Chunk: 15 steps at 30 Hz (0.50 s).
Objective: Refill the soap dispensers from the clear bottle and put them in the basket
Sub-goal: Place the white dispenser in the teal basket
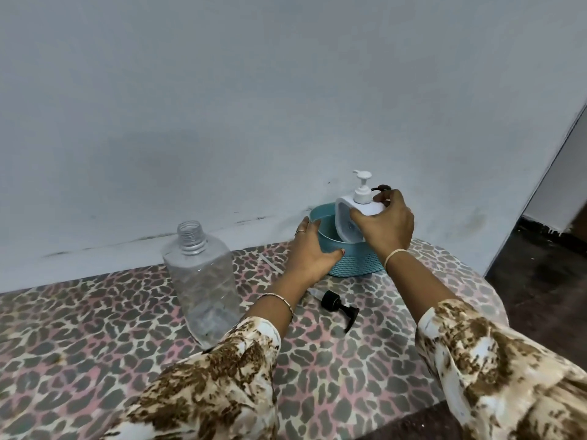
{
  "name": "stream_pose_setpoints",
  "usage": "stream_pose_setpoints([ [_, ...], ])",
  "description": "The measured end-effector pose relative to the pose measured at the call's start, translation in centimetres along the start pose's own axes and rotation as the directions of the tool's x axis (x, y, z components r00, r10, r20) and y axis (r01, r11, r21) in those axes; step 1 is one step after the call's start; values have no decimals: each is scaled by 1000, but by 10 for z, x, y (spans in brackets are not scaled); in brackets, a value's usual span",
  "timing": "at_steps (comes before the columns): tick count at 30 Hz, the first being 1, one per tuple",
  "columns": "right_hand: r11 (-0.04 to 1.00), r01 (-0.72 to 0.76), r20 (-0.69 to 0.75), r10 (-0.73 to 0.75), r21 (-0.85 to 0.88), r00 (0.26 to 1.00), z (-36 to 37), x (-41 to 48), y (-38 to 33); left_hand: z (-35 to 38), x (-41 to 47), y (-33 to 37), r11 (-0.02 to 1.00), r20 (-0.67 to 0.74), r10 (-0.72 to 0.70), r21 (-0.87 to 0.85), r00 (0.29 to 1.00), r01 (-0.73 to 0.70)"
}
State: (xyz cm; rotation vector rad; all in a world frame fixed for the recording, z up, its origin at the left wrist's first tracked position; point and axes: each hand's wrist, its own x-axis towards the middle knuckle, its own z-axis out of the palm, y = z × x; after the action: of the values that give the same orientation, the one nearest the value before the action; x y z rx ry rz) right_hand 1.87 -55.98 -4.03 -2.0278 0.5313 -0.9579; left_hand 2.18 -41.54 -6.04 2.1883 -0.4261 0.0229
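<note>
Holding the white soap dispenser (352, 217) by its shoulder, my right hand (382, 227) has thumb and fingers curled round the top of the body just under the white pump. The dispenser is tilted. Its lower part is already inside the teal basket (349, 265), and its upper part and pump stand above the rim. A small dark piece shows just past my right fingertips, but I cannot tell what it is.

My left hand (309, 252) grips the basket at its left side. The thumb is pressed on the near wall and the fingers are wrapped round the outside up to the rim. The basket sits on the leopard-print cloth (95, 328), close to the pale wall (222, 106) behind it.

To the left of the basket, well apart from it, the clear bottle (203, 281) stands upright on the cloth with its threaded neck open. It looks nearly empty, though I cannot say whether a little liquid is left at the bottom. Neither hand touches it.

In front of the basket, nearer to me and between my two forearms, a black pump (338, 308) lies on its side on the cloth. Its clear tube points toward my left wrist.

To the right of the basket, beyond the edge of the cloth, is dark floor (540, 281).
</note>
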Motion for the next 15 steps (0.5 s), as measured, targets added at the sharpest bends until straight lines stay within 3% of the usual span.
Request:
stream_pose_setpoints([
  [15,928,45,6,-46,-371,999,9,1,20,15,6,-15,995,-7,40,97,999,-40],
])
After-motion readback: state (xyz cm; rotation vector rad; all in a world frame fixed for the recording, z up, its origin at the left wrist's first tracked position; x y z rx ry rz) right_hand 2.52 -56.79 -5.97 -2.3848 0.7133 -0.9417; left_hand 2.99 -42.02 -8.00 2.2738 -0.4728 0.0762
